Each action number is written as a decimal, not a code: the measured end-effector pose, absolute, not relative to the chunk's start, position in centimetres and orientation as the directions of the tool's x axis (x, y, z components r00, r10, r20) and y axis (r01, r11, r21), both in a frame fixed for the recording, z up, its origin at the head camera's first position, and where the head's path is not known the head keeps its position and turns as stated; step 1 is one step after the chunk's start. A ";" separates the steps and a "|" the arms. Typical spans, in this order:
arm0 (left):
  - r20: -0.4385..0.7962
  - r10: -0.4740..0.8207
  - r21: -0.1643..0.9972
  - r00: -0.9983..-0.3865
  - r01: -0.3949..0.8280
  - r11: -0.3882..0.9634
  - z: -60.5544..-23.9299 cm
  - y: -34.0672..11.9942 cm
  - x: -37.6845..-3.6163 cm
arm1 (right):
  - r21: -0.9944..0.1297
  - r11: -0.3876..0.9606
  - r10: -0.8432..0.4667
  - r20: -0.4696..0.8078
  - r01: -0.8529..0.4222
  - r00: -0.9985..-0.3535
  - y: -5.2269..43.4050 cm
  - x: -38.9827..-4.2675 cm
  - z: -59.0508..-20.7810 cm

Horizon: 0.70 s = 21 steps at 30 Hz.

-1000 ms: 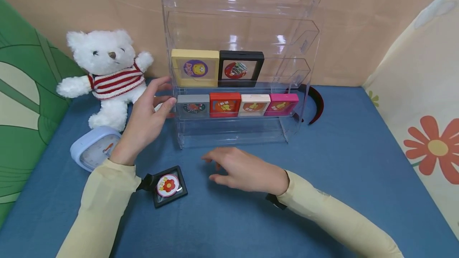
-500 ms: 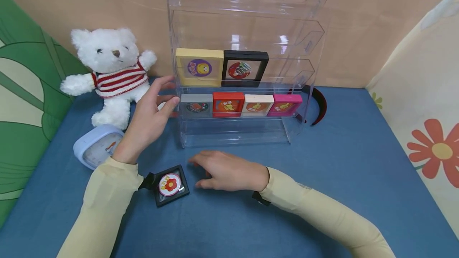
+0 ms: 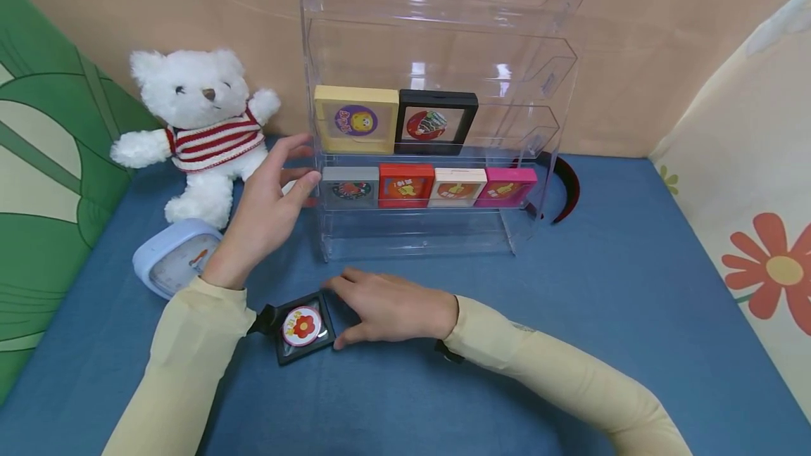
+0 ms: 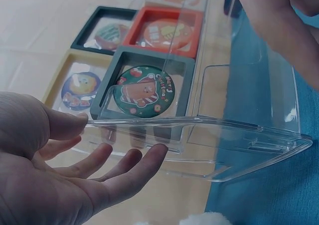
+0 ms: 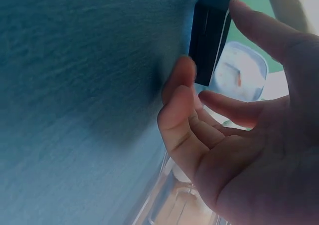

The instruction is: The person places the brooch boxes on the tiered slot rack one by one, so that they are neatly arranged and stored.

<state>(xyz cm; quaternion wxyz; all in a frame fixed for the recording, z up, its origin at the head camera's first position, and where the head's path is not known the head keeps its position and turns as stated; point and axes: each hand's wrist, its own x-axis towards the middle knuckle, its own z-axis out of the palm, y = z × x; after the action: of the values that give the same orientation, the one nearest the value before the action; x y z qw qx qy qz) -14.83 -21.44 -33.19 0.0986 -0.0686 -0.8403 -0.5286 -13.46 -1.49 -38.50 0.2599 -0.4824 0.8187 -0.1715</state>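
The small black framed badge [image 3: 302,328] is lying flat on the blue cloth [image 3: 602,287] right at the fingertips of the right hand [image 3: 386,307], whose thumb and fingers are closing on its near edges without lifting it. It looks light, stiff and smooth-faced, so the side edges seem the best hold. The left hand [image 3: 269,210] is resting open against the clear rack [image 3: 437,118] ahead, the teddy bear [image 3: 199,125] and pale blue clock [image 3: 174,259] just beyond it.

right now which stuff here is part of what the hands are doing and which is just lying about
In hand:
- black badge frame, right hand closing on it
- clear acrylic rack, left hand against its side
- six frames on its shelves

Lying about:
- white teddy bear
- blue clock
- dark curved band behind the rack
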 end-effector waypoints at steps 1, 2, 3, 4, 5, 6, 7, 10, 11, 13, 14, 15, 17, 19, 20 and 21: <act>0.239 0.012 0.874 -0.971 0.221 0.433 -33.2 -21.4 -14.8 | -0.531 0.473 -0.880 -0.257 -0.703 -0.399 -1.6 -13.4 -38.5; 0.239 0.012 0.873 -0.971 0.221 0.434 -33.2 -21.4 -14.8 | -0.533 0.470 -0.882 -0.252 -0.704 -0.399 -1.7 -13.4 -38.6; 0.240 0.014 0.873 -0.971 0.222 0.435 -33.2 -21.4 -14.8 | -0.535 0.467 -0.883 -0.247 -0.704 -0.398 -1.8 -13.4 -38.6; 0.240 0.015 0.872 -0.971 0.222 0.437 -33.2 -21.4 -14.8 | -0.537 0.464 -0.885 -0.242 -0.704 -0.398 -1.9 -13.4 -38.6; 0.239 0.015 0.871 -0.971 0.221 0.438 -33.2 -21.4 -14.8 | -0.539 0.460 -0.887 -0.237 -0.706 -0.398 -1.9 -13.4 -38.7; 0.238 0.016 0.871 -0.971 0.221 0.438 -33.2 -21.4 -14.8 | -0.539 0.458 -0.888 -0.233 -0.707 -0.397 -1.9 -13.3 -38.8; 0.237 0.017 0.872 -0.971 0.220 0.437 -33.1 -21.4 -14.8 | -0.539 0.456 -0.889 -0.228 -0.708 -0.398 -2.0 -13.3 -38.8; 0.235 0.019 0.872 -0.972 0.219 0.437 -33.1 -21.4 -14.9 | -0.538 0.454 -0.889 -0.217 -0.710 -0.404 -2.0 -13.3 -39.0; 0.235 0.019 0.872 -0.972 0.220 0.437 -33.1 -21.4 -14.9 | -0.538 0.457 -0.887 -0.215 -0.708 -0.409 -2.1 -13.3 -39.0; 0.236 0.019 0.872 -0.972 0.220 0.437 -33.1 -21.4 -14.9 | -0.537 0.465 -0.882 -0.213 -0.704 -0.420 -2.1 -13.3 -39.0; 0.236 0.017 0.871 -0.972 0.219 0.440 -33.1 -21.4 -14.9 | -0.537 0.470 -0.879 -0.213 -0.701 -0.426 -2.2 -13.3 -39.0; 0.236 0.016 0.870 -0.972 0.219 0.441 -33.1 -21.4 -14.9 | -0.536 0.473 -0.877 -0.212 -0.699 -0.431 -2.2 -13.3 -39.0; 0.236 0.014 0.871 -0.972 0.218 0.441 -33.1 -21.4 -14.9 | -0.537 0.479 -0.873 -0.211 -0.694 -0.440 -2.3 -13.2 -39.0; 0.235 0.012 0.872 -0.972 0.216 0.440 -33.1 -21.4 -14.9 | -0.549 0.482 -0.870 -0.210 -0.683 -0.445 -2.3 -13.1 -39.0; 0.235 0.012 0.873 -0.972 0.217 0.438 -33.1 -21.4 -14.9 | -0.560 0.482 -0.870 -0.209 -0.674 -0.448 -2.3 -13.1 -39.0; 0.236 0.011 0.873 -0.972 0.217 0.437 -33.1 -21.4 -14.9 | -0.570 0.480 -0.869 -0.206 -0.667 -0.449 -2.3 -13.0 -39.0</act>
<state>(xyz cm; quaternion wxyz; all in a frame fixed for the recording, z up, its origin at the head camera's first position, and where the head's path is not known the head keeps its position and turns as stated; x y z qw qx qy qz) -14.89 -21.45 -33.14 0.0975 -0.0677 -0.8420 -0.5262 -13.03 -2.26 -38.99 0.2426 -0.4655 0.8253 -0.2083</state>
